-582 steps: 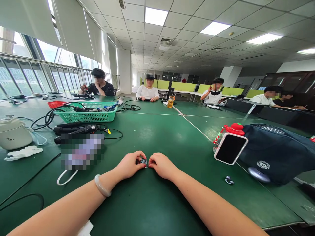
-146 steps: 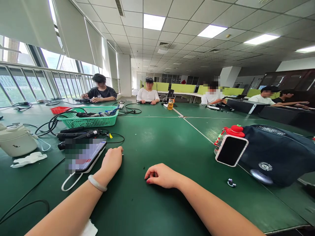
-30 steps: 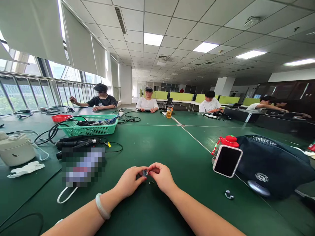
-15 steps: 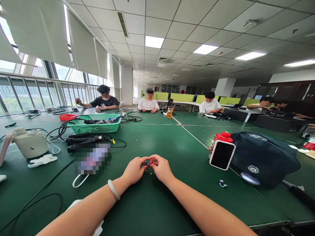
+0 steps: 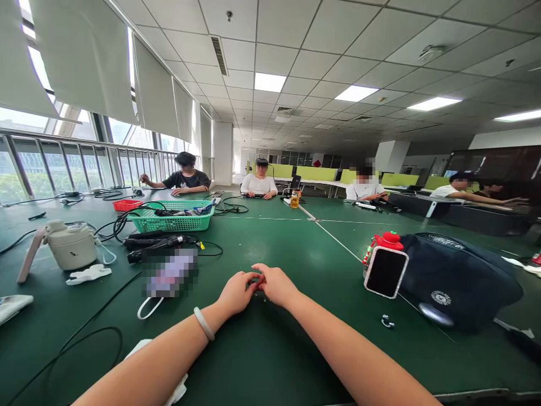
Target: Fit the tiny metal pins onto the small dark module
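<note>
Both hands meet fingertip to fingertip just above the green table (image 5: 270,237), near the middle of the view. My left hand (image 5: 238,291), with a pale bangle at the wrist, is closed in a pinch on a small dark object (image 5: 253,281), mostly hidden behind the fingers. My right hand (image 5: 276,286) reaches over it from the other side, thumb and fingers curled in against the left fingertips; what they grip is too small to make out. Tiny bits (image 5: 265,300) lie on the table just below the hands.
To the left are a green basket (image 5: 173,224) of cables, a beige bottle (image 5: 71,248), black devices (image 5: 156,245) and a blurred pouch (image 5: 173,273). A phone (image 5: 386,272), dark bag (image 5: 460,276) and small shiny item (image 5: 387,321) lie right. Several people sit beyond.
The view has shifted slightly, moving the scene right and down. My right hand's fingers have come further over the small dark object, which shows less than before.
</note>
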Motion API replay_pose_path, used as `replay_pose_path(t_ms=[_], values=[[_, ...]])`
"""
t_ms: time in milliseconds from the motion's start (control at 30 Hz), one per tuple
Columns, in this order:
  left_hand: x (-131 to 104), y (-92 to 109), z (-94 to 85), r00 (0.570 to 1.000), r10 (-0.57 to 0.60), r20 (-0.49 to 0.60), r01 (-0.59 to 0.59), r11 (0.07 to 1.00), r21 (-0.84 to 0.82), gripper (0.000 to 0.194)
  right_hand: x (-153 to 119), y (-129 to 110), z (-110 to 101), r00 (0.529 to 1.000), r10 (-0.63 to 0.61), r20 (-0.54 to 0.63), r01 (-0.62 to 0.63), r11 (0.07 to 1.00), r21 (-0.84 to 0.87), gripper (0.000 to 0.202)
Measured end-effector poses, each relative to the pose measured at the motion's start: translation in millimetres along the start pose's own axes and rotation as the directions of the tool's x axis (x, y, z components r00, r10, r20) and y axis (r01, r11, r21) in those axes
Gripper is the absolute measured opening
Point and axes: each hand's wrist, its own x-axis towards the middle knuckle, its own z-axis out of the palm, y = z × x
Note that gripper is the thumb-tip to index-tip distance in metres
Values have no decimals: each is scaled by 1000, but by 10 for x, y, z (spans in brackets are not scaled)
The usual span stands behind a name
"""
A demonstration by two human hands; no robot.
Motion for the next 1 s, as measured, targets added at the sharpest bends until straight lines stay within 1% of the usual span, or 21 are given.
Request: replay_pose_path(t_ms=[67,100,133,167,200,233,267,300,333,367,400,433,467,500,533,600,633,700,767,833,1000], values=[[18,-23,17,1000,-29,-6,29,1000,-8,30,32,-286,-315,997,40,59,-32,990,-136,64],[23,-34,25,999,-36,-10,36,999,-19,30,20,-456,-513,1000,4,26,0,992,-128,64],[26,-42,33,999,-35,-12,35,999,-33,29,-13,-627,-725,996,-84,6,84,996,-39,61],[27,-47,39,1000,-27,-11,26,998,-49,28,-63,-783,-938,979,-204,4,203,973,110,56],[26,-49,43,1000,-15,-8,14,998,-61,27,-122,-909,-1137,945,-326,16,310,912,271,51],[24,-47,43,1000,-2,-7,2,998,-70,26,-179,-990,-1306,899,-431,72,365,832,419,49],[22,-42,41,1000,9,-7,-10,997,-75,25,-224,-1016,-1429,845,-515,147,372,761,531,49],[21,-35,36,1000,16,-6,-16,997,-80,25,-248,-983,-1495,798,-563,217,341,717,608,48],[20,-26,28,1000,12,-8,-12,996,-85,25,-246,-897,-1496,777,-561,285,280,714,642,46],[21,-17,19,1000,0,-8,-1,996,-92,26,-219,-765,-1431,792,-508,339,206,745,634,44],[21,-11,10,1000,-13,-4,12,995,-101,26,-173,-602,-1306,833,-402,380,122,803,583,40],[23,-7,1,1000,-25,6,26,993,-113,27,-119,-422,-1134,893,-261,368,44,863,504,35],[24,-7,-5,999,-37,14,39,991,-127,29,-68,-240,-931,941,-113,319,-28,914,406,29],[26,-11,-8,999,-46,22,49,989,-142,30,-28,-71,-712,972,-4,235,-77,939,336,25],[27,-18,-7,998,-54,28,57,986,-159,31,-7,76,-494,984,46,175,-101,942,321,23],[29,-38,3,997,-66,31,71,977,-199,32,-21,273,-113,996,43,84,-70,931,358,23],[31,-48,11,997,-68,33,74,973,-218,33,-48,322,31,999,34,43,-46,938,345,22],[34,-67,29,997,-61,46,70,968,-242,34,-113,346,209,1000,-7,-8,9,955,295,19],[40,-83,44,996,-48,69,64,966,-251,34,-161,322,259,998,-41,-43,50,972,230,13],[46,-96,50,995,-37,96,61,965,-254,35,-183,294,234,995,-71,-70,82,984,160,7],[61,-105,29,986,15,167,34,957,-287,36,-185,266,156,984,-137,-118,135,990,-29,6]])
